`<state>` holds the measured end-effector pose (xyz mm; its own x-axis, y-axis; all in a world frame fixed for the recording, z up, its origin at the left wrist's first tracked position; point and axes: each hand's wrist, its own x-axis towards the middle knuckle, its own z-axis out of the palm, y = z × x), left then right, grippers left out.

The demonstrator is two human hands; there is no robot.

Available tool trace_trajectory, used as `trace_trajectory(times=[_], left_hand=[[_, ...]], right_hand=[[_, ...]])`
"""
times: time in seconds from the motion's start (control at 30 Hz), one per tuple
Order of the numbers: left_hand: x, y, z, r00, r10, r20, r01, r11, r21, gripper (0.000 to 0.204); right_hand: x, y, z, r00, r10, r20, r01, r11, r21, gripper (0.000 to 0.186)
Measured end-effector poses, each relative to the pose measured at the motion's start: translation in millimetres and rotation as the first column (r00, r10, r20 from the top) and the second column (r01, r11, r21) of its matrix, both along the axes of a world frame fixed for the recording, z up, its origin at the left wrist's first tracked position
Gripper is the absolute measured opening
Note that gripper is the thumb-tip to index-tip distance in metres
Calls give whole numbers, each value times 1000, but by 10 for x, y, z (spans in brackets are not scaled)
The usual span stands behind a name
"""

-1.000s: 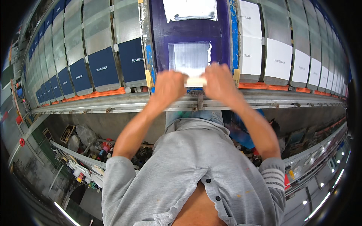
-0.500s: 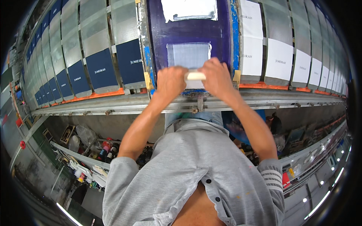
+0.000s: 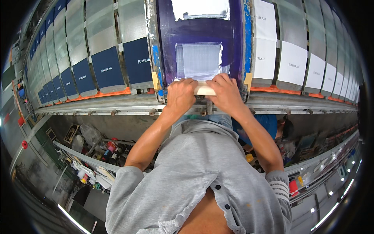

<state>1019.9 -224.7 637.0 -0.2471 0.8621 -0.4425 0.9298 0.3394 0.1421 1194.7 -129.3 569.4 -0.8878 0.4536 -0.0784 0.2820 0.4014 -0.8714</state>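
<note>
Gripping the pale handle (image 3: 205, 91), left hand (image 3: 181, 94) and right hand (image 3: 224, 92) have moved down the purple screen (image 3: 198, 31).

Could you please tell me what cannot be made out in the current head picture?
All in the head view:
Both ends of the pale handle: covered by the left hand and right hand.
Whatever lies under the purple screen: hidden by the screen itself.
The screen's far end: cut off by the upper edge.
Marks on the farthest white sheets at right: too small.
</note>
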Motion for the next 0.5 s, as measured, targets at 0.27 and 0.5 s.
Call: trace_trajectory(times=[0.27, 0.5], left_hand=[[-855, 992, -383, 971, 105, 215, 82, 701, -709, 43], [-851, 1233, -32, 1000, 9, 22, -1, 936, -353, 32]], right_hand=[[-247, 1011, -802, 680, -717, 154, 646, 686, 336, 69], [-66, 893, -1116, 714, -685, 148, 627, 719, 301, 58]])
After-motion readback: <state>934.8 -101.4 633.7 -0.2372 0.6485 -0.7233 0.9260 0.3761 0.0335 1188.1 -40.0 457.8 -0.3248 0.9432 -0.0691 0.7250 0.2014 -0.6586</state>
